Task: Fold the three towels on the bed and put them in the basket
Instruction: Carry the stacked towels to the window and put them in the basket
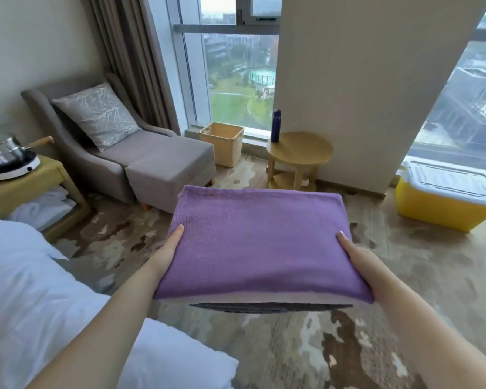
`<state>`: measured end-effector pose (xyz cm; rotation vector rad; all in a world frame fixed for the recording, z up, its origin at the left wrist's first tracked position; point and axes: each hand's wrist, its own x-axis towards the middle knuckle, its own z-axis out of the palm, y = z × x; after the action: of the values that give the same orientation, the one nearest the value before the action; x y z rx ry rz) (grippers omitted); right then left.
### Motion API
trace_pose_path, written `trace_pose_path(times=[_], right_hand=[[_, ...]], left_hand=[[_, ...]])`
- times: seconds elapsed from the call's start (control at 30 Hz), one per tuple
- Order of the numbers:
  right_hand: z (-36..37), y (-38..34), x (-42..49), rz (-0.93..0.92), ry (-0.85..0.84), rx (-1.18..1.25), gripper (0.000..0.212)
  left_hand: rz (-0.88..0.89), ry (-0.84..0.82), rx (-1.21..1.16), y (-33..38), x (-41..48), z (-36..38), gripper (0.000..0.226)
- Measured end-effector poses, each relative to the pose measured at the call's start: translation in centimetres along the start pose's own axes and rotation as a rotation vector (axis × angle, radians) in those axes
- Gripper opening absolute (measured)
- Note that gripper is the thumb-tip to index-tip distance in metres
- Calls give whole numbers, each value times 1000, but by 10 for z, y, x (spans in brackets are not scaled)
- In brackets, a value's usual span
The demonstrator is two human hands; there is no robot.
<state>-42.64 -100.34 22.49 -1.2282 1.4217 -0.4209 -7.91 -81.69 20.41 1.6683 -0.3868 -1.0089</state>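
fingers (178, 231): both sets grasping the towel stack (258, 242); thumbs lie on top of the purple cloth, the others are tucked underneath, hidden.
left hand (167, 249): clamps the stack's left short edge, thumb on top.
right hand (355, 255): same grip on the right short edge.
stack position: held level in the air in front of the person, over the carpet (292, 346), just beside the bed (26, 290), touching neither.
stack make-up: purple towel on top; the near edge shows a paler band and a dark grey layer below. Likely all three towels, cannot confirm.
basket (222, 144): woven, open top, on the floor by the window, between the armchair (110, 155) and the small round desk (299, 150); well apart from the stack. Contents not clear.
stage: folding looks done; the carry to the basket is the step in hand.
handling: soft, light and limp. Folds hold only while supported; layers can slide on each other, and the bottom one seems likeliest to sag or slip out.
where to hold: both short edges, fingers well under the lowest layer, thumbs pressing down, stack kept flat.
next move: lower it flat through the basket mouth; the fit against the opening cannot be judged from here.
risk: tilting or easing one side could fan the layers apart.
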Motion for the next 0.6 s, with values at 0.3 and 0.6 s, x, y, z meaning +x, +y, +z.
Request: trace_pose_path(times=[0.3, 0.6], right_hand=[[-63, -81, 108, -34, -44, 47, 70], [-33, -137, 223, -43, -36, 2, 60]], left_hand=[[23, -81, -74, 79, 81, 79, 57], [-19, -46, -140, 111, 199, 98, 45]])
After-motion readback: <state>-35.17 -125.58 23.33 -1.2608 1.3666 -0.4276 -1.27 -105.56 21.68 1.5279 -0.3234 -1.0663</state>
